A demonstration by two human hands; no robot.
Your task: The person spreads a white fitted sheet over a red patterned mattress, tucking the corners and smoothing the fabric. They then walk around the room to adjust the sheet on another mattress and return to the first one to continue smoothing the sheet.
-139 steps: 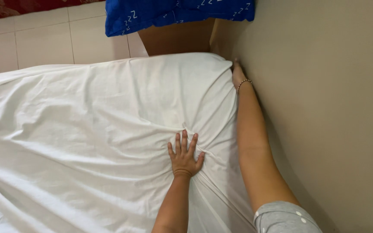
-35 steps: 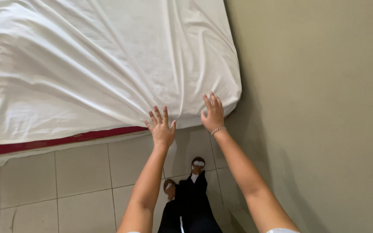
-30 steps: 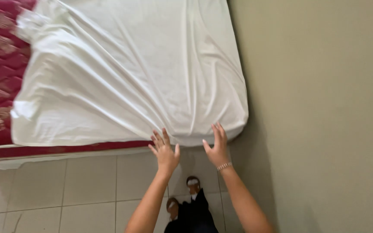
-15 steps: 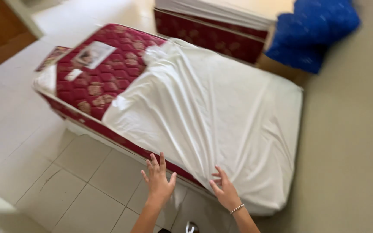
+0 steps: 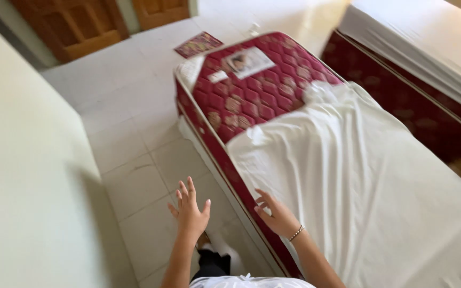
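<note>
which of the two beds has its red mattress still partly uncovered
The near bed by the hands: its white sheet covers only the close end, leaving red quilting bare. The far bed at upper right has its top fully covered in white.

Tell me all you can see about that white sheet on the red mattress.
The white fabric bed sheet looks thin and soft, with long creases. It covers the near part of the red quilted patterned mattress, leaving the far end bare; its far edge lies crumpled and uneven. Near the person it hangs over the mattress side. The right hand, open, is at its edge; the left hand is over the tiled floor.
</note>
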